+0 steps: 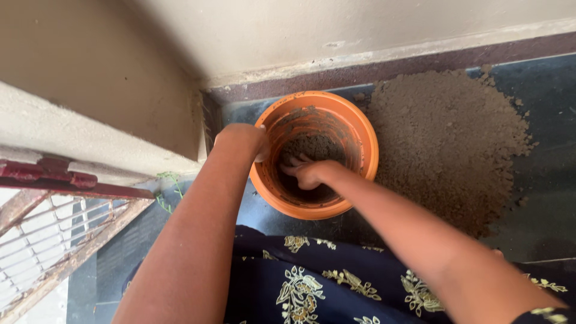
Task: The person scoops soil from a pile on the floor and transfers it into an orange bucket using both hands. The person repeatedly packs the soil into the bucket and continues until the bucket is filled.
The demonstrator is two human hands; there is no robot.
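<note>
- Where the floor meets the wall, we find the orange pot (317,155) standing upright on the dark floor (549,150), close to the corner.
- We hold the left hand (243,139) on the left rim of the pot; the wrist is bent over the edge and the fingers are mostly hidden, so we cannot tell how far they close around the rim.
- We keep the right hand (308,173) inside the pot, palm down, fingers spread loosely and pressed against the dark soil (317,146) at the bottom. This hand grips nothing that we can see.
- The inner wall of the pot is smeared with soil above the level of the fill.
- A soil heap (447,141), lighter and drier in colour, lies on the floor just to the right of the pot, its edge touching or nearly touching the pot's side.
- A dark purple skirting band (420,62) runs along the base of the pale wall (336,27) behind the pot and the heap.
- Our dark blue garment (312,282) with pale flower print fills the lower edge of the view, directly below the pot.
- A rusted red metal railing (54,204) stands at the left, well apart from the pot, beside a plastered ledge (78,138).
- A small green sprig (170,180) shows between the ledge and our left forearm.
</note>
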